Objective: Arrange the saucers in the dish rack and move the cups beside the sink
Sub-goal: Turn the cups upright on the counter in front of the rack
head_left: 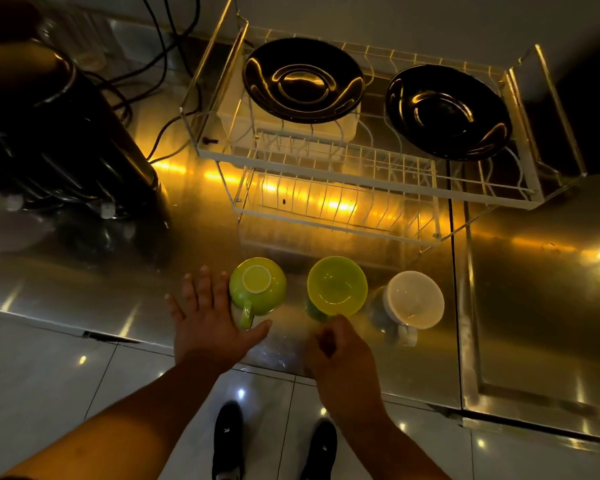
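Observation:
A green cup (257, 289) stands upside down on the steel counter, its handle toward me. My left hand (208, 317) lies open just left of it, thumb by the handle. My right hand (340, 355) is closed on the near rim of a yellow-green saucer (336, 285), which sits over a mostly hidden green cup (313, 311). To the right, a white saucer (414, 299) rests on a white cup (404, 334). Two black saucers (303, 79) (447, 110) lie on the upper tier of the white wire dish rack (326, 221).
A large black appliance (59, 133) with cables stands at the left back. A steel panel that may be the sink (534, 306) lies to the right of the cups. The counter's front edge (125, 337) runs close to my arms, with tiled floor and my shoes below.

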Available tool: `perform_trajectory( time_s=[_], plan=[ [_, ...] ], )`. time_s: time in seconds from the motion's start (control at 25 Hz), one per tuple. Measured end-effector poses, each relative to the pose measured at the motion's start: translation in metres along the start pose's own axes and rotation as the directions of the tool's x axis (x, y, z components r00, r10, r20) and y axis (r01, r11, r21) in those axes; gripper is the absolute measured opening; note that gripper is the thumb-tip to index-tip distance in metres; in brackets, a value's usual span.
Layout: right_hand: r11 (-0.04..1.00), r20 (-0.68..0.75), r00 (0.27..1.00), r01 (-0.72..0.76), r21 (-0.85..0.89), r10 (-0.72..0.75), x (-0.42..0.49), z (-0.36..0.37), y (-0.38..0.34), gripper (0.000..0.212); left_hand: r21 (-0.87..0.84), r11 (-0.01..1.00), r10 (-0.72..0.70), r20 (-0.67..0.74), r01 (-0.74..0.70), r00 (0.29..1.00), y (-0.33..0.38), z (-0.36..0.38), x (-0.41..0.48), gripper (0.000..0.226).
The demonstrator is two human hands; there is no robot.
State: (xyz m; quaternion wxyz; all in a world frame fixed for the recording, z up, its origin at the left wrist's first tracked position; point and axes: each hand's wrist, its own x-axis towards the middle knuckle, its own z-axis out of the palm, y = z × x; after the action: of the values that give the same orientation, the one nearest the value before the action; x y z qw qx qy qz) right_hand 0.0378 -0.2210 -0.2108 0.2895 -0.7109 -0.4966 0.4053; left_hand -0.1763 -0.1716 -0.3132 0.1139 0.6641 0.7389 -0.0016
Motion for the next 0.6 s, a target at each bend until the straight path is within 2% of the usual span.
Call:
perform_trajectory(
  time_s=[0.04,0.08,0.12,0.2,0.24,0.28,0.36,0.48,0.6],
  plan=[
    [0.976,0.161,0.976,0.172,-0.132,-0.15,0.002,0.006,-0.016,0.007,0.003,1.0,-0.003,0.01,0.003,1.0,0.0,-0.001,0.0,0.126],
    [0.899,0.334,0.907,0.35,-0.263,-0.256,0.006,0.014,-0.033,0.009,0.015,1.0,-0.005,0.027,0.005,1.0,0.0,-0.002,0.0,0.12],
    [0.764,0.494,0.817,0.515,-0.389,-0.299,0.013,0.025,-0.047,0.014,0.043,0.999,-0.009,0.049,0.007,0.999,-0.001,-0.002,0.0,0.114],
    [0.434,0.685,0.689,0.705,-0.561,-0.235,0.029,0.046,-0.07,0.017,0.124,0.992,-0.023,0.099,0.01,0.995,-0.003,0.0,0.002,0.109],
    [0.306,0.726,0.66,0.743,-0.595,-0.193,0.035,0.055,-0.077,0.018,0.147,0.989,-0.027,0.117,0.01,0.993,-0.004,0.002,0.003,0.11],
    [0.224,0.744,0.651,0.756,-0.615,-0.153,0.04,0.063,-0.081,0.02,0.153,0.988,-0.023,0.124,0.003,0.992,-0.005,0.003,0.003,0.111],
    [0.168,0.753,0.655,0.751,-0.639,-0.062,0.046,0.077,-0.082,0.023,0.137,0.991,-0.002,0.114,-0.014,0.993,-0.007,0.004,0.002,0.114],
    [0.128,0.724,0.689,0.722,-0.68,-0.036,0.053,0.091,-0.081,0.024,0.109,0.994,0.014,0.116,-0.027,0.993,-0.009,0.002,0.001,0.124],
    [0.144,0.723,0.691,0.716,-0.683,-0.007,0.055,0.095,-0.093,0.026,0.113,0.993,0.015,0.137,-0.03,0.99,-0.009,-0.001,0.0,0.126]
  ],
)
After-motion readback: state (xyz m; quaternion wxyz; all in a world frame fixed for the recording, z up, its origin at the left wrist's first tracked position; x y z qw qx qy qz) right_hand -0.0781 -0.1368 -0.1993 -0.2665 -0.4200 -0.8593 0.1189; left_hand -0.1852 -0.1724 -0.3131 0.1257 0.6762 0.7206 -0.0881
